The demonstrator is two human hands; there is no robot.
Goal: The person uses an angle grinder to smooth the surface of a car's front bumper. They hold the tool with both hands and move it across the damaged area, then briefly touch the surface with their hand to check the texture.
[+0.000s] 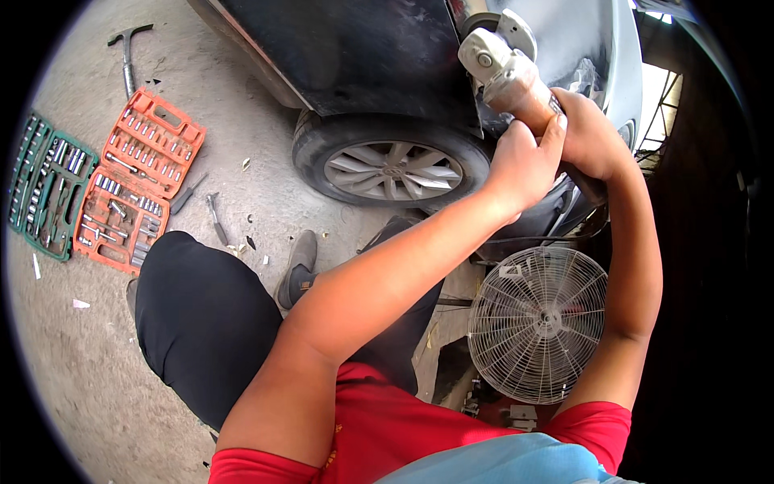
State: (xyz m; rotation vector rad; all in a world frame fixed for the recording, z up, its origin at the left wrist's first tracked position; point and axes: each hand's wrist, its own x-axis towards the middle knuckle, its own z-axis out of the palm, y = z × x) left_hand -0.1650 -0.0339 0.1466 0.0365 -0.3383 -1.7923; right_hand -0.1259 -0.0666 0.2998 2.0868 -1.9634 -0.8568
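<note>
Angle grinder [504, 68], grey metal head, both hands gripping, against dusty car panel [371, 56]

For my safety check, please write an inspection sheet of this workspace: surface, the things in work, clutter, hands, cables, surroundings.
Surface: dusty concrete floor, with small scraps scattered on it.
Job's things: angle grinder held up against the dark car body, above the front wheel.
Clutter: open orange socket set, open green socket set, hammer, two loose hand tools near the wheel.
Hands: left hand and right hand both grip the grinder body, close together.
Cables: nothing seen.
Surroundings: wire-caged fan on the floor under the right arm; bright opening at the far right.
</note>
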